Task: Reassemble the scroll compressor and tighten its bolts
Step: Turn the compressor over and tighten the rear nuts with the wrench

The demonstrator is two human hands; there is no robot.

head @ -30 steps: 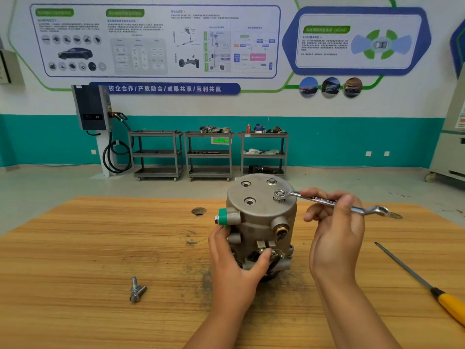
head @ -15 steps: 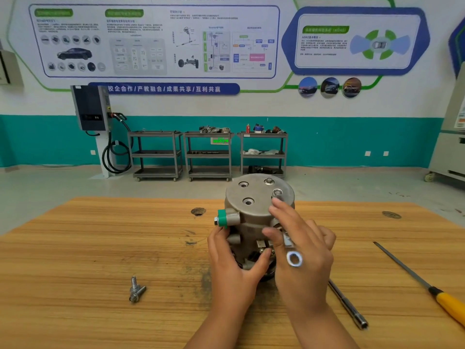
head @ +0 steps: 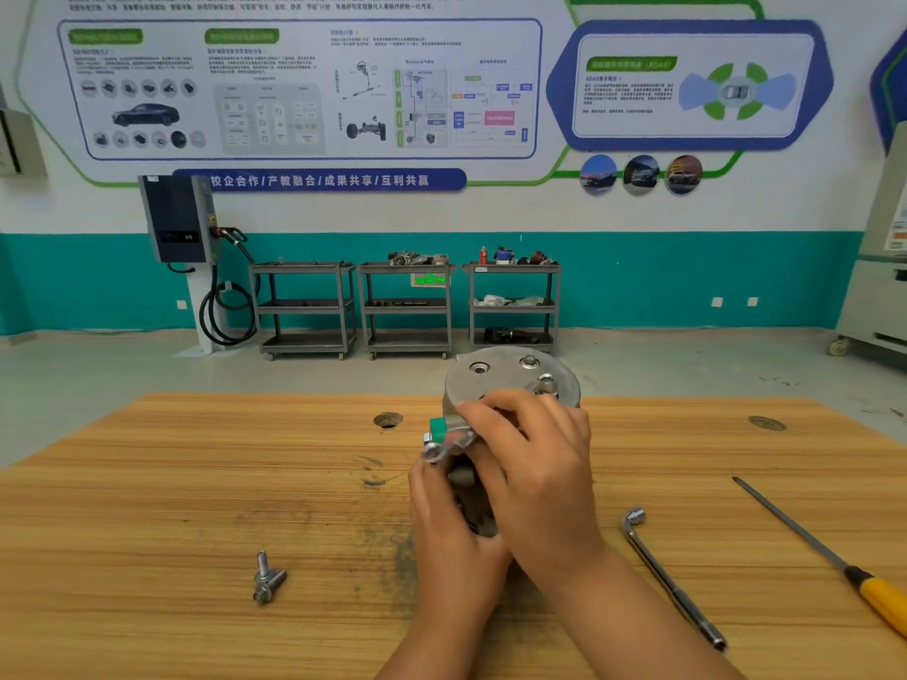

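Compressor position: we see the scroll compressor (head: 505, 377) standing at the middle of the wooden table (head: 196, 483), between our two hands.
Axis: its long axis is close to upright, with the round end cap facing up and the base on the table.
Pointing: the green-capped port (head: 438, 427) juts out to the left from the upper side.
Compressor material: dull grey cast metal in a drum shape, with a flat circular cap carrying bolt heads (head: 529, 361) and one recessed hole.
Left hand (head: 451, 532): wrapped around the lower body, fingers clamped on it from the left.
Right hand (head: 535, 468): curled over the upper front, fingers closed on what looks to us like a shiny wrench (head: 432, 451), whose ring end pokes out just below the green cap.
Loose bolts (head: 267, 579): two threaded steel pieces lie together on the table, well to the left.
Socket wrench (head: 672, 581): a slim bent steel bar lies to the right.
Screwdriver (head: 878, 596): a long thin shaft with a yellow handle lies at the far right.
Table surface: streaked wood grain with dark smudges.
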